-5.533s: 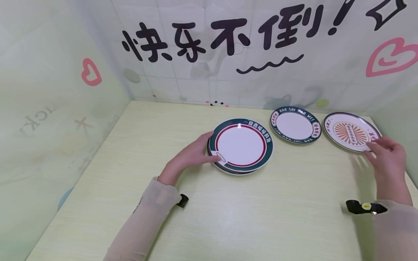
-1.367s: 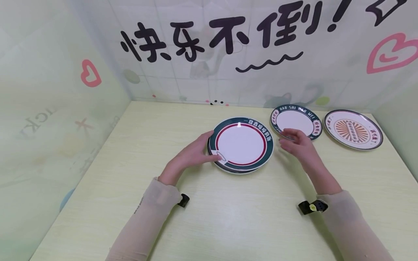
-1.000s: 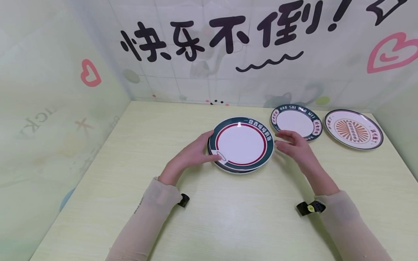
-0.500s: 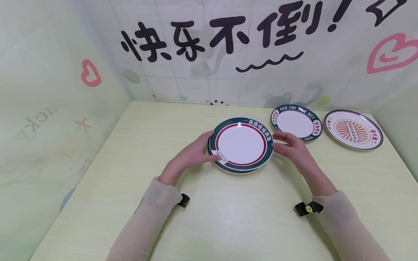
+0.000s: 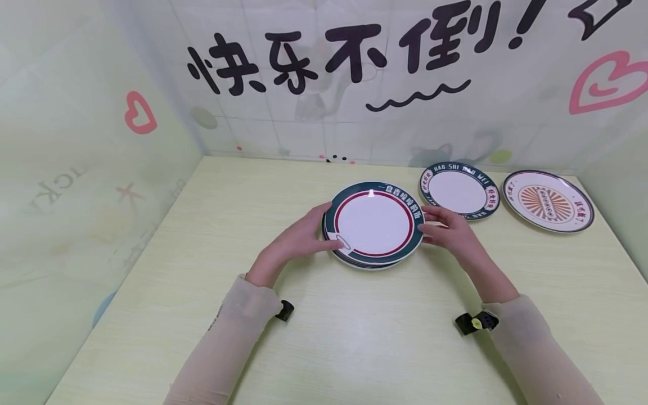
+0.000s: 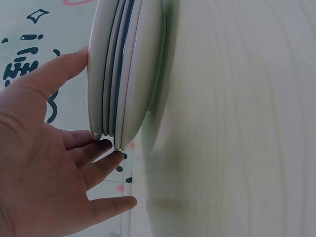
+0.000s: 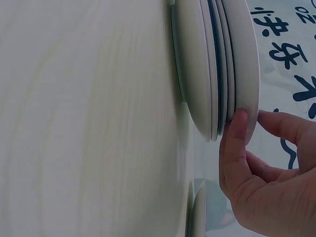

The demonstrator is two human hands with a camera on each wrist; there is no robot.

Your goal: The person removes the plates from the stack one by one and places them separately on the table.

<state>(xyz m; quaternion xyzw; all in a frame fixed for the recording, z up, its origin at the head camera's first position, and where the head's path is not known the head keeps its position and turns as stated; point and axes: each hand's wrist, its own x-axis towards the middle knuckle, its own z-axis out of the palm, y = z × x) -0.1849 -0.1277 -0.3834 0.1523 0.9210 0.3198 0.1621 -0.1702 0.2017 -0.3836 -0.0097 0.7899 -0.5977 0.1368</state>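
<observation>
Several round plates form a stack [image 5: 374, 225] on the table; the top one is white with a dark green rim and a red ring. My left hand [image 5: 298, 235] holds the stack's left side, thumb over the top rim and fingertips along the edges, as the left wrist view shows on the plates [image 6: 111, 74]. The little finger [image 6: 116, 206] stands clear. On the right side, my right hand [image 5: 455, 233] pinches the top plate [image 7: 247, 59] between thumb and fingers, with fingertips under its rim. Lower plates show only as edges.
A smaller green-rimmed plate [image 5: 458, 192] lies behind my right hand. Right of it is a white plate [image 5: 548, 201] with an orange sunburst. The pale wood table [image 5: 354, 337] meets a printed back wall [image 5: 324, 129] and side walls.
My right hand has gone from the sunburst plate at far right, leftward past the smaller plate, to the stack's right edge, where it now grips the top plate. The left hand keeps its place.
</observation>
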